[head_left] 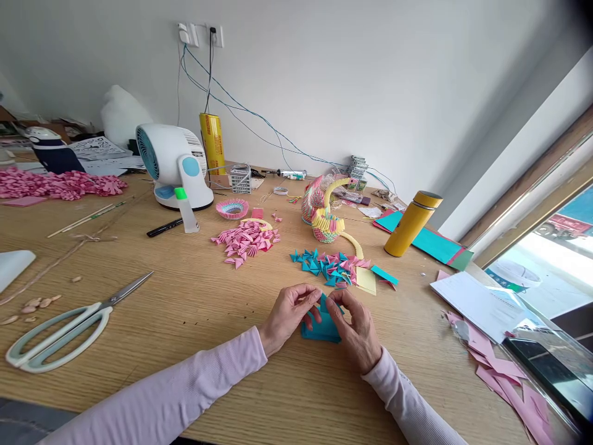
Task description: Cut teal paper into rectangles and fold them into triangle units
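Near the front of the table, my left hand [295, 312] and my right hand [354, 324] meet over a stack of blue paper slips [319, 332]. Between my fingertips is a small blue paper piece [323, 301], pinched from both sides and partly hidden by the fingers. Just beyond my hands lies a pile of folded blue paper triangles [328, 267] mixed with pink ones. A pile of folded pink triangles [248, 240] sits farther left. Behind these stand a small yellow and multicoloured folded-paper basket shape [327, 225] and a larger one [312, 201].
Large scissors [78, 327] lie at the left, near a glue bottle [186, 213] and a white fan [173, 164]. A yellow flask [412, 224] stands at the right. Pink paper strips [504, 377], a white sheet [477, 303] and a phone [551, 371] line the right edge.
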The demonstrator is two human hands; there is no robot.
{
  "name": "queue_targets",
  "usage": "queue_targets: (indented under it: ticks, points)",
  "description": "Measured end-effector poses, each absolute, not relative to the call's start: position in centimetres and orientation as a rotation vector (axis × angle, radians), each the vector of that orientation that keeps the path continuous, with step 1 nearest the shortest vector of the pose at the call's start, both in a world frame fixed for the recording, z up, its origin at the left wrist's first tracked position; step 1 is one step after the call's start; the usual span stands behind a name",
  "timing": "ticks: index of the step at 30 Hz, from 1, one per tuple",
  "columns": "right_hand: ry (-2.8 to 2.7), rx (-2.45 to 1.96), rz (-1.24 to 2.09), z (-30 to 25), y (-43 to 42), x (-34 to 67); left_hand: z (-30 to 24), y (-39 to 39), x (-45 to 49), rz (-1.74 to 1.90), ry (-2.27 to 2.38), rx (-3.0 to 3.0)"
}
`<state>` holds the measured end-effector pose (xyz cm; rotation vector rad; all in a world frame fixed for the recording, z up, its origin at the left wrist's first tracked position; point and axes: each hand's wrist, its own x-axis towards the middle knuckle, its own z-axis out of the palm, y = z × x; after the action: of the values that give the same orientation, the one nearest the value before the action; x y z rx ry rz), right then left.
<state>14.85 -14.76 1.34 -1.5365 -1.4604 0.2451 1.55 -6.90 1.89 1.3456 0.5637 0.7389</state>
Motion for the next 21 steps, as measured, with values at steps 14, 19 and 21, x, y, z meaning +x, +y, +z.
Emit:
queue_targets:
  ticks: [14,19,21]
  points:
    - [-1.458,-1.463,0.429,1.09,-14.75,15.44,2.01,-6.68,1.22,0.652,0.495,1.431]
    - [-1.492,-1.473,0.412,1.29,-14.88,15.57,2.10,-6.58,1.01,0.612,0.498,1.507]
    - [-1.508,-1.476,0.385,1.39,-14.92,15.57,2.07,-6.54,0.99,0.593,0.507,1.494]
